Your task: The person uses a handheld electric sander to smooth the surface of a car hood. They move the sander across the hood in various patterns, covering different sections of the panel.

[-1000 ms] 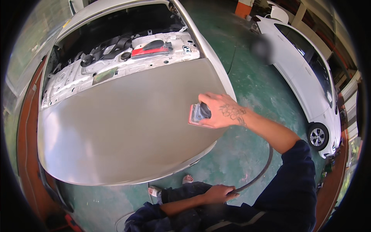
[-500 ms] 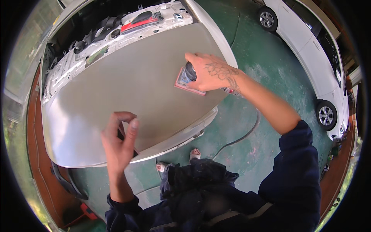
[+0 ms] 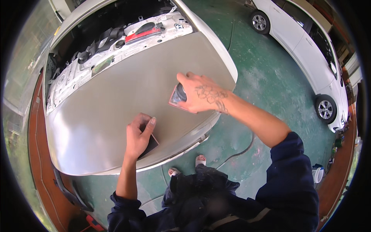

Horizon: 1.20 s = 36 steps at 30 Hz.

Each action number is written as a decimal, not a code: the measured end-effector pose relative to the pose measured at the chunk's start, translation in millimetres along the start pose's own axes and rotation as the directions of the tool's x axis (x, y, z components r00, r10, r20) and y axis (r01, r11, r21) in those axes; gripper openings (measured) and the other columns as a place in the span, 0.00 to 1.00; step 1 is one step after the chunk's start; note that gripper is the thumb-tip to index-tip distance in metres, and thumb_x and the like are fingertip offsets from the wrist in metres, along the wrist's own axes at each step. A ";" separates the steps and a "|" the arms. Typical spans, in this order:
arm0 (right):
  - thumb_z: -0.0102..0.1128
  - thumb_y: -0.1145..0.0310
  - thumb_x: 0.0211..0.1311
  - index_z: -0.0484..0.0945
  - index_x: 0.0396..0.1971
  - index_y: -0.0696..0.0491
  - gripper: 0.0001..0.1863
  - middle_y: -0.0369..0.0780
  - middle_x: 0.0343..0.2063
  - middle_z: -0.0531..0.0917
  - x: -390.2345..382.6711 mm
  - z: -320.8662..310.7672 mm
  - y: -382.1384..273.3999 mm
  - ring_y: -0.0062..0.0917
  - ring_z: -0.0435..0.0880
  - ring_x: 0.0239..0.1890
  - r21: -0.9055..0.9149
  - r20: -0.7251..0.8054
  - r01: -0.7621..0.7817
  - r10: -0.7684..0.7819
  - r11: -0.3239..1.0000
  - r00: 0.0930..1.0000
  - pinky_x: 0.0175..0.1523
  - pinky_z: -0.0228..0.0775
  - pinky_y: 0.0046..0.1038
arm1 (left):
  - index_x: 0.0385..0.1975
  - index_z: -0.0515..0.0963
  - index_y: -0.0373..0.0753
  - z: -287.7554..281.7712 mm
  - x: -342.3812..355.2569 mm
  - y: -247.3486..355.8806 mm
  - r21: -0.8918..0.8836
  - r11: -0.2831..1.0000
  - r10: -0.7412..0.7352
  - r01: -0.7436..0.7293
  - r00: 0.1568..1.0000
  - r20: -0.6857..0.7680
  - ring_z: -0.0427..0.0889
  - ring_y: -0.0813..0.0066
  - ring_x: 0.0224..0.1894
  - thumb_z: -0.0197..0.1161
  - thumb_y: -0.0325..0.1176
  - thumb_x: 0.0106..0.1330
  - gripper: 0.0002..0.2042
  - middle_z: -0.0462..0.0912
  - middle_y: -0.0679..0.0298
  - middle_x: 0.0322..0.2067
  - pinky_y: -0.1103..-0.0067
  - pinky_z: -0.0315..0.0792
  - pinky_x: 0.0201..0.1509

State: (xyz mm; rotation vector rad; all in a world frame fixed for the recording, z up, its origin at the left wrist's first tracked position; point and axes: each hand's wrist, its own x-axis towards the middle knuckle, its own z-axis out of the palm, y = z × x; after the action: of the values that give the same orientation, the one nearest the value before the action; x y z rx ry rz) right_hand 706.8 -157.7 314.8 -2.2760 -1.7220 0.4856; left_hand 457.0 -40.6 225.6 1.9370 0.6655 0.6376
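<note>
A grey, smooth hood-shaped panel (image 3: pixel 89 127) of a white car lies below me. My right hand (image 3: pixel 203 94) is closed on the black and grey top of a rectangular pad sander (image 3: pixel 178 99) with a pink rim, resting on the panel's right half. My left hand (image 3: pixel 137 137), nearer me, grips a dark flat rectangular sanding block (image 3: pixel 148 149) on the panel near its front edge. My fingers partly hide both tools.
Behind the panel is exposed white bodywork (image 3: pixel 65 79) with black parts and a red item (image 3: pixel 141 35). A white car (image 3: pixel 311 77) stands to the right, a bucket (image 3: pixel 318 174) below it. A hose (image 3: pixel 241 152) crosses the green floor (image 3: pixel 259 65).
My left hand has come up from the hose near my lap onto the panel, now gripping the dark block. My right hand with the sander has shifted left along the panel.
</note>
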 end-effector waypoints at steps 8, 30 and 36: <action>0.73 0.55 0.57 0.70 0.54 0.62 0.33 0.58 0.51 0.82 -24.0 -0.9 67.8 0.53 0.85 0.53 -0.013 -0.202 -0.306 0.297 0.952 0.933 0.59 0.79 0.46 | 0.33 0.79 0.36 10.9 -20.8 7.0 0.142 0.981 0.126 -0.131 0.991 0.038 0.81 0.68 0.24 0.69 0.37 0.73 0.11 0.82 0.60 0.23 0.74 0.74 0.32; 0.75 0.58 0.56 0.68 0.52 0.61 0.32 0.58 0.44 0.80 13.3 -53.9 170.6 0.58 0.85 0.45 0.011 0.039 0.109 -0.110 0.994 0.993 0.52 0.81 0.50 | 0.35 0.78 0.34 102.7 -46.2 84.4 0.290 0.936 -0.138 0.200 0.965 -0.222 0.75 0.75 0.19 0.69 0.26 0.66 0.06 0.84 0.60 0.24 0.78 0.68 0.26; 0.75 0.58 0.56 0.69 0.53 0.61 0.33 0.57 0.46 0.80 14.3 -62.6 210.8 0.58 0.85 0.46 0.017 0.043 0.055 -0.056 0.998 0.998 0.52 0.81 0.50 | 0.32 0.77 0.34 116.0 -42.9 89.4 0.164 0.921 -0.238 0.354 0.842 -0.485 0.71 0.74 0.18 0.71 0.29 0.67 0.08 0.80 0.61 0.20 0.77 0.65 0.26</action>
State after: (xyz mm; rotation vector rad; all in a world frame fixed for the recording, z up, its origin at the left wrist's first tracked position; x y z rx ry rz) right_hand 921.2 -201.1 288.6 -2.2157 -1.7903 0.5391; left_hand 521.0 -176.5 252.3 1.8564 1.3770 0.8519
